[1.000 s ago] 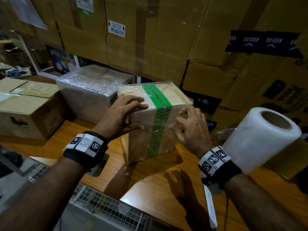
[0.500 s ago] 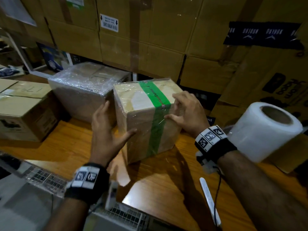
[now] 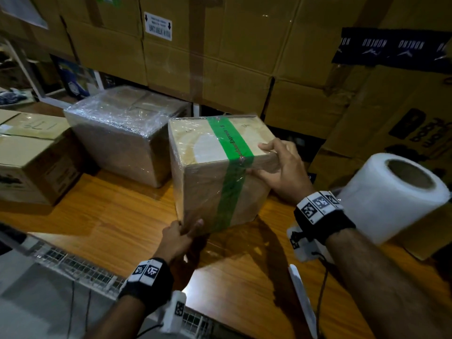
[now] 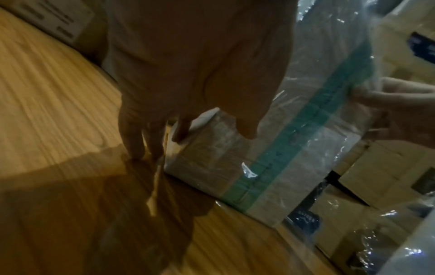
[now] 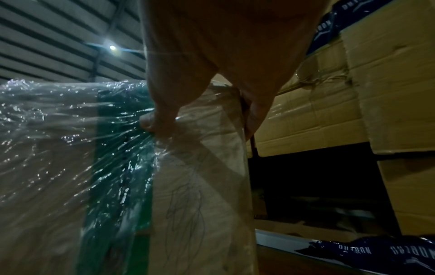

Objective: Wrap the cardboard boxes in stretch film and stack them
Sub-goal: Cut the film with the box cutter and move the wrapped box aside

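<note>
Since a moment ago our left hand (image 3: 176,237) has dropped to the film-wrapped box's (image 3: 215,167) 7 o'clock bottom corner, gripping it. On the wooden table (image 3: 102,216) before stacked cartons (image 3: 234,52), our right hand (image 3: 285,171) clamps its 3 o'clock top edge.

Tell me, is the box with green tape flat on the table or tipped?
Tipped. The box with green tape rests on its lower edge, right hand holding its top.

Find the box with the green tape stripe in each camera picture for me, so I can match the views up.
Head: the green-taped box sits centre frame on the wooden table, left hand at its near bottom corner, right hand on its upper right edge.
Left wrist: it runs from centre to upper right.
Right wrist: it fills the left and centre.
Shared landmark: the green tape stripe.
</note>
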Available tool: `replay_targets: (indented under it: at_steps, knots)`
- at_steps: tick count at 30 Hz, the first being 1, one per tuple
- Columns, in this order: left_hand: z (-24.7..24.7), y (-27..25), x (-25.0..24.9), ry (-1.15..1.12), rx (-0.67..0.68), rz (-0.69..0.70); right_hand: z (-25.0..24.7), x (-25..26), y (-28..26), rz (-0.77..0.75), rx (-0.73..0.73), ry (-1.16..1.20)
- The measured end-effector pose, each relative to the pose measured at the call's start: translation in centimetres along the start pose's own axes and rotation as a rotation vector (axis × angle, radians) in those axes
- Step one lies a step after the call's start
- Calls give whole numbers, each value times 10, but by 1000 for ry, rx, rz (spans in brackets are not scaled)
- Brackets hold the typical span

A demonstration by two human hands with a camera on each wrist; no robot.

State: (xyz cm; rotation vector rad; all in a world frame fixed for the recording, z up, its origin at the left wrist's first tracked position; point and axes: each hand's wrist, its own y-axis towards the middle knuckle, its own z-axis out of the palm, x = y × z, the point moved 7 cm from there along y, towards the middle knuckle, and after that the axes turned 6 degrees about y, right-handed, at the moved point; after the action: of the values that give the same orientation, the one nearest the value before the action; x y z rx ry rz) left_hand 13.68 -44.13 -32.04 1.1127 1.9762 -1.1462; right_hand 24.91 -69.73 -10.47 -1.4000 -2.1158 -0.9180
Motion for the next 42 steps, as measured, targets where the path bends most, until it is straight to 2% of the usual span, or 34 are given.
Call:
replay_targets:
  at_steps: [5,8,10,13,17,21,26,30,34,36,39,40,42]
  knots:
    - [-5,-20,-24,-367,-16,42,-18,-14,-9,40,-90,109]
    - [-27,-18,-29,-505,-73,141,-27,-32,-25,98,-151,197]
    - [-48,-17,-35,-509,-184,218,-26,-46,-42,153,-183,302]
    - [-79,-27,-64,-452,-368,403,-16,-68,-71,313,-250,578]
    - [-95,-30,-96,-357,-406,590,5,-88,-107,563,-238,786]
    - [-91,-26,-116,-201,-329,686,11,-105,-130,656,-211,766]
    - [-76,-4,-130,49,-154,747,12,-112,-144,708,-149,807]
    - [-55,1,-139,253,14,790,16,-124,-152,763,-171,836]
    - [-38,1,-143,422,78,831,19,-134,-157,816,-165,836]
    - [-26,2,-141,518,104,839,16,-137,-157,816,-152,793]
    - [-23,10,-136,539,118,800,6,-138,-156,780,-112,617]
    - [-23,11,-134,540,119,792,-3,-135,-154,720,-113,433]
    - [-23,9,-129,514,122,795,-27,-120,-145,491,-184,-106]
